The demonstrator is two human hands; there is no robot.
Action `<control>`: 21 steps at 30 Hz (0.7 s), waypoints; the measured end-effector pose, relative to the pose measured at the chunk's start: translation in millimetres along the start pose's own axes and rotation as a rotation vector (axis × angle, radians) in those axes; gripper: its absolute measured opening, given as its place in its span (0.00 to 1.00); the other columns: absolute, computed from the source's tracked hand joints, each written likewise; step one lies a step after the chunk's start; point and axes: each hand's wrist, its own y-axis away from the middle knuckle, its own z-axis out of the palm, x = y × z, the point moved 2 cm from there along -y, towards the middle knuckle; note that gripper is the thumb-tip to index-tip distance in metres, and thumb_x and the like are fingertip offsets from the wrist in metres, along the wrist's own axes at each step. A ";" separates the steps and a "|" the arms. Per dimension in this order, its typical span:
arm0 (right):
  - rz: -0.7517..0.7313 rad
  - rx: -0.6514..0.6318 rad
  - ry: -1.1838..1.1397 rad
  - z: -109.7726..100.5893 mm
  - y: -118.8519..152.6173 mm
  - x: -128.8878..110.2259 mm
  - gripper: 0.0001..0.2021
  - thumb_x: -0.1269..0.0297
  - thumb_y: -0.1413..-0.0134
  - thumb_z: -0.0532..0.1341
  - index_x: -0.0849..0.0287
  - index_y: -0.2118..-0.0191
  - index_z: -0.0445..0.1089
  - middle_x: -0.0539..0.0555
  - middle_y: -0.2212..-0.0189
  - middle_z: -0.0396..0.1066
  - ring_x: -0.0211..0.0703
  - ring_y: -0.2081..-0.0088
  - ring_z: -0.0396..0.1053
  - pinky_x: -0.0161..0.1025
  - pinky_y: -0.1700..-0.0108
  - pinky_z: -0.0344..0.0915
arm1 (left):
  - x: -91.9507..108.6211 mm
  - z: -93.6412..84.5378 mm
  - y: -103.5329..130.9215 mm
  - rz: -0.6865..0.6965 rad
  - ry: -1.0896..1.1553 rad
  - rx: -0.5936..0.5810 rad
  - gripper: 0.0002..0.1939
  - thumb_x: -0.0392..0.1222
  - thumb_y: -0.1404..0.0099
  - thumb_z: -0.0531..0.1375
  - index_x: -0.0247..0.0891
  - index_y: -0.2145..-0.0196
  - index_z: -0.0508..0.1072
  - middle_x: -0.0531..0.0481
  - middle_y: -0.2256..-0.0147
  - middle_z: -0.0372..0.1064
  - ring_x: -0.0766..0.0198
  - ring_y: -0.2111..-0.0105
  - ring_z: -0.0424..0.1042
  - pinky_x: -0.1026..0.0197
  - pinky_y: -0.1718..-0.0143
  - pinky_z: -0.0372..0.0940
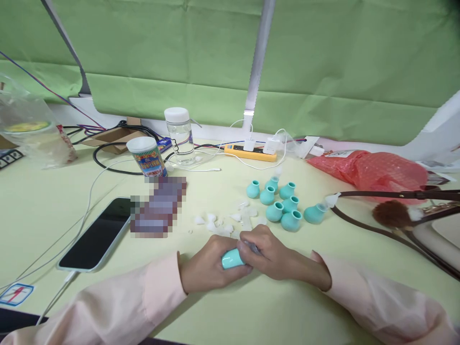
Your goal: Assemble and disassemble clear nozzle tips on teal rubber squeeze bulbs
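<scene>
My left hand (204, 264) is wrapped round a glossy teal squeeze bulb (232, 259) just above the table's front part. At the bulb's right end, my right hand (273, 255) is closed on a translucent tip (255, 248); fingers cover most of it, so I cannot tell how it sits in the bulb. Beyond my hands lie several loose white translucent tips (212, 221). Several teal bulbs with open necks (275, 212) stand to their right. A teal bulb at the right (315, 213) carries a translucent tip (332, 199), and so does one at the back (272, 184).
A phone (96, 235) on a cable lies at left, near a blurred-out item (158, 208). Behind are a paper cup (148, 158), a lidded bottle (180, 139) and a yellow power strip (249, 153). Red bubble wrap (370, 170) and a bag with brown straps (381, 195) occupy the right.
</scene>
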 end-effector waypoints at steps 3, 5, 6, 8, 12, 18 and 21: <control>0.017 -0.065 -0.112 -1.0 -0.2 -1.5 0.15 0.64 0.47 0.45 0.58 0.83 0.46 0.43 0.88 0.45 0.29 0.84 0.45 0.31 0.80 0.47 | -0.8 1.6 1.4 0.115 -0.061 0.037 0.05 0.37 0.46 0.54 0.32 0.72 0.68 0.50 0.75 0.67 0.67 0.75 0.66 0.67 0.74 0.60; 0.037 -0.092 -0.176 -1.8 -0.5 -1.9 0.15 0.64 0.47 0.45 0.59 0.83 0.48 0.43 0.87 0.46 0.29 0.84 0.46 0.30 0.80 0.47 | -2.4 2.8 2.2 0.151 -0.082 0.050 0.06 0.37 0.45 0.54 0.31 0.72 0.68 0.49 0.75 0.68 0.66 0.75 0.66 0.66 0.73 0.61; 0.048 -0.101 -0.206 -2.1 -0.5 -1.9 0.16 0.64 0.47 0.46 0.59 0.83 0.49 0.43 0.87 0.46 0.29 0.84 0.46 0.30 0.80 0.47 | -3.0 3.2 2.3 0.160 -0.087 0.056 0.06 0.37 0.45 0.54 0.31 0.72 0.68 0.49 0.75 0.67 0.66 0.75 0.66 0.66 0.73 0.61; 0.071 -0.117 -0.255 -2.7 -0.5 -1.8 0.16 0.63 0.47 0.46 0.59 0.83 0.50 0.43 0.87 0.46 0.29 0.83 0.46 0.30 0.80 0.47 | -3.9 3.5 2.1 0.166 -0.087 0.065 0.06 0.38 0.45 0.54 0.32 0.73 0.67 0.49 0.76 0.67 0.66 0.75 0.66 0.66 0.73 0.61; 0.114 -0.127 -0.348 -2.8 -1.1 -0.5 0.17 0.61 0.48 0.50 0.60 0.84 0.50 0.43 0.87 0.45 0.29 0.83 0.45 0.31 0.80 0.46 | -4.0 3.0 1.1 0.182 -0.075 0.089 0.05 0.38 0.46 0.55 0.32 0.75 0.66 0.52 0.79 0.64 0.69 0.78 0.62 0.67 0.76 0.59; 0.282 -0.037 -0.624 -2.9 -3.3 8.9 0.18 0.57 0.49 0.47 0.59 0.84 0.49 0.44 0.87 0.46 0.30 0.82 0.45 0.32 0.81 0.45 | -1.8 3.2 3.0 0.388 -0.167 0.058 0.06 0.38 0.44 0.54 0.33 0.76 0.64 0.50 0.79 0.61 0.67 0.77 0.60 0.66 0.76 0.57; 0.297 0.060 -0.662 -6.1 -2.1 10.2 0.19 0.55 0.47 0.44 0.59 0.83 0.50 0.45 0.86 0.47 0.30 0.82 0.45 0.31 0.81 0.45 | -1.9 -1.9 3.3 0.435 -0.201 0.094 0.05 0.37 0.44 0.55 0.34 0.76 0.64 0.48 0.77 0.61 0.66 0.75 0.60 0.65 0.74 0.57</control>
